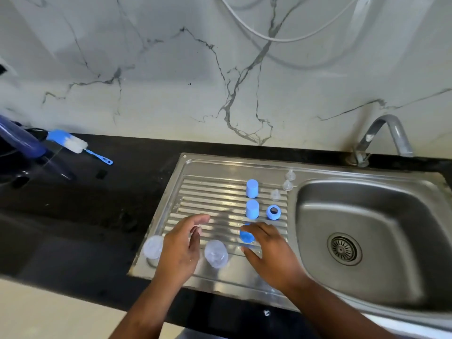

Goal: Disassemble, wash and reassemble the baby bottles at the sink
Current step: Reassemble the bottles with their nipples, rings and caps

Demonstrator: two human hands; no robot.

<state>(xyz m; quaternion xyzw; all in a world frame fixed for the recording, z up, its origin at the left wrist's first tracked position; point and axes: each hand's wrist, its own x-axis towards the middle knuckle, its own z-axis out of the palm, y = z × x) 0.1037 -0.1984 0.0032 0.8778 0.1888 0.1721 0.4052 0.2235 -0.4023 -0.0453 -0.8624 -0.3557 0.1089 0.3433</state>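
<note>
Blue bottle part (pixel 246 236) lies on the ribbed drainboard (pixel 215 192) just under the right hand (pixel 271 250), fingers spread and gripping nothing yet — the left hand (pixel 182 243), open and empty, hovers further off beside a clear bottle (pixel 216 253).

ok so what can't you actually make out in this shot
- Head view: the blue piece under the right hand is partly covered by its fingers; cap or ring, gripped or only touched, unclear.
- The dark blue thing at far left is cut off by the frame edge.
- The clear teats beside the basin are too small and see-through for detail.
</note>
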